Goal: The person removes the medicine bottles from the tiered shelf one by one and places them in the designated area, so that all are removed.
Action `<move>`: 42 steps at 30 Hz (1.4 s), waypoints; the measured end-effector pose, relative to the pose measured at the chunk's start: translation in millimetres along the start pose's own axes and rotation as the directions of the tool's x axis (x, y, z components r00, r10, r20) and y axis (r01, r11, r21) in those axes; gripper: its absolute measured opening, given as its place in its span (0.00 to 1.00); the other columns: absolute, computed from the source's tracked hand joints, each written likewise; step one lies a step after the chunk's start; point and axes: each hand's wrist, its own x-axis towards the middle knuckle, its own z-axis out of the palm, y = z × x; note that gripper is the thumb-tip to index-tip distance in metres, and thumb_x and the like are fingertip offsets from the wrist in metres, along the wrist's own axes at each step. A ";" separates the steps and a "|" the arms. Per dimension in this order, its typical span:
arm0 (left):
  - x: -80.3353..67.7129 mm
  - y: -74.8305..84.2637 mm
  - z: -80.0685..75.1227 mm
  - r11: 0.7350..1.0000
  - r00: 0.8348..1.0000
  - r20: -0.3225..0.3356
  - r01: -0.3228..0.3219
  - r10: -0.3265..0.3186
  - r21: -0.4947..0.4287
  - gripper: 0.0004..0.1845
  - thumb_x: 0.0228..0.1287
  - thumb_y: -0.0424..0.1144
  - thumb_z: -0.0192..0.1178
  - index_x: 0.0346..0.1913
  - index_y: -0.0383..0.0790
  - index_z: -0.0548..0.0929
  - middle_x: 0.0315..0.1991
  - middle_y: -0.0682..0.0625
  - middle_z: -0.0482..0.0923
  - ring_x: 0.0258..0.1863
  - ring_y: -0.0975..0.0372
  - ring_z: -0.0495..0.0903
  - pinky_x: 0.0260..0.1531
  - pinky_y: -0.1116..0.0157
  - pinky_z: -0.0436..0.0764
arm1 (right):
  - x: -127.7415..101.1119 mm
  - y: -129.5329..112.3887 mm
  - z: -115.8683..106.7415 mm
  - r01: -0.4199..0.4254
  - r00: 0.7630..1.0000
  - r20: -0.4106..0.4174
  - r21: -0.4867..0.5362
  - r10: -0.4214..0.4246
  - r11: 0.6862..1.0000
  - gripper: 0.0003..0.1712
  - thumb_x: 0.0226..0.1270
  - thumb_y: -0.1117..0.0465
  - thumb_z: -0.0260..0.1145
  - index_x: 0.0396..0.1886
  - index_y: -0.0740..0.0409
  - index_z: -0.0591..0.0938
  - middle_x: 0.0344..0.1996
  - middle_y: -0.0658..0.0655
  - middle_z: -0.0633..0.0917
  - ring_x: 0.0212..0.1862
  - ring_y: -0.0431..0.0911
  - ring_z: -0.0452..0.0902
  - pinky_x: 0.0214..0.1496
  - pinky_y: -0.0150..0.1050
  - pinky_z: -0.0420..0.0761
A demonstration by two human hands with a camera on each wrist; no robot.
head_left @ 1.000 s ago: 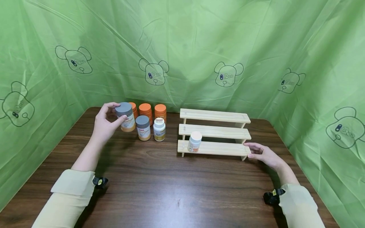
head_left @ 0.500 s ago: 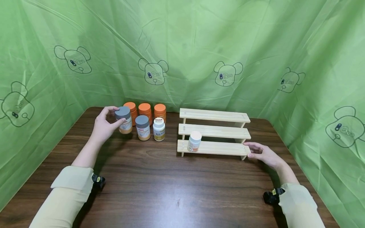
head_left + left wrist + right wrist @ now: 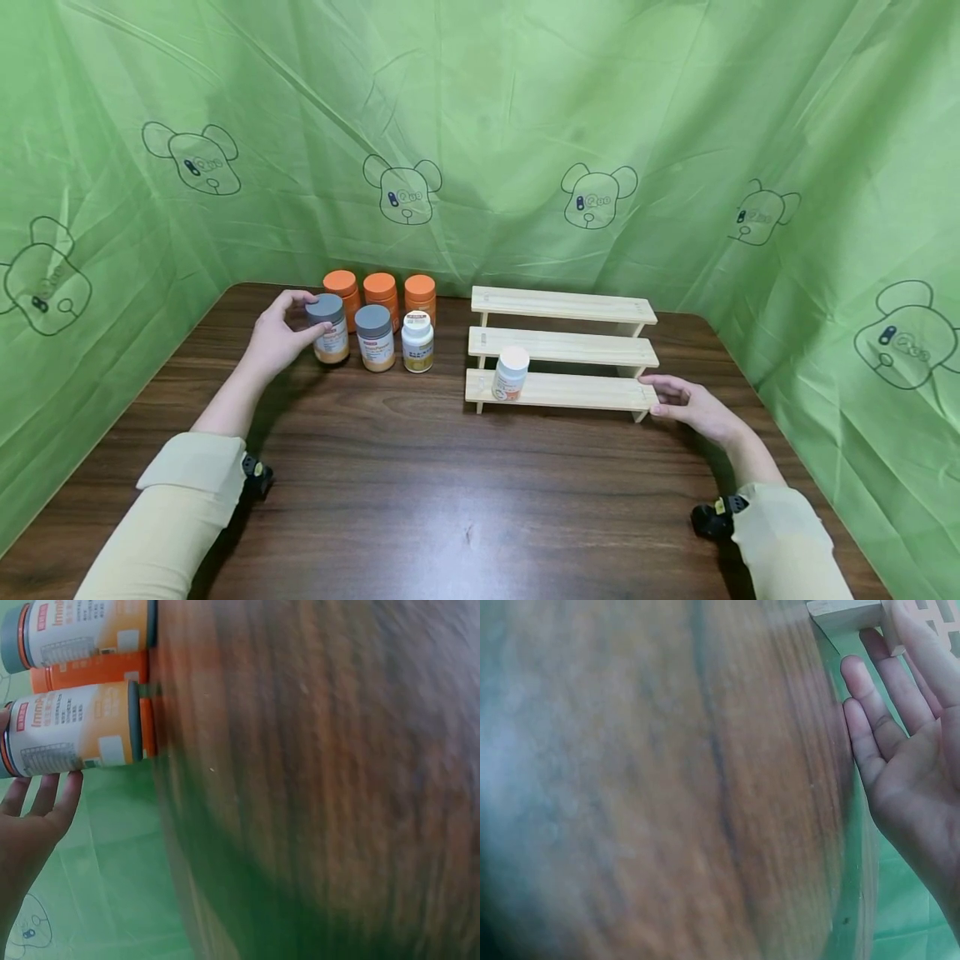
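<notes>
My left hand [image 3: 277,337] grips a jar with a grey lid [image 3: 330,337] from its left side, thumb in front and fingers behind. In the left wrist view this jar [image 3: 75,729] has a white and orange label; its base is at or just above the tabletop, I cannot tell which. My right hand [image 3: 693,408] holds the right end of the lowest step of a three-tier wooden display rack [image 3: 577,390], between thumb and fingers. In the right wrist view the wooden end [image 3: 847,615] shows by the fingertips.
A second grey-lidded jar [image 3: 377,346] and a white bottle [image 3: 417,343] stand to the right of the held jar. Behind them stand orange jars [image 3: 381,289]. Another white bottle [image 3: 511,375] sits on the rack's lowest step. Green cloth [image 3: 480,125] surrounds the wooden table [image 3: 450,500].
My left hand has lowered the grey-lidded jar toward the table and nearer to me, uncovering the leftmost orange jar behind it. My right hand has stayed at the rack's end.
</notes>
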 end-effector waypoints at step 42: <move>-2.7 44.5 -9.0 0.998 0.998 0.038 -0.058 0.058 0.013 0.31 0.59 0.42 0.66 0.63 0.37 0.68 0.60 0.38 0.69 0.58 0.46 0.69 0.56 0.47 0.67 | 0.1 -1.4 1.3 -0.032 0.999 -0.030 -0.033 0.031 0.999 0.31 0.64 0.64 0.65 0.65 0.63 0.68 0.51 0.45 0.81 0.51 0.35 0.77 0.48 0.29 0.78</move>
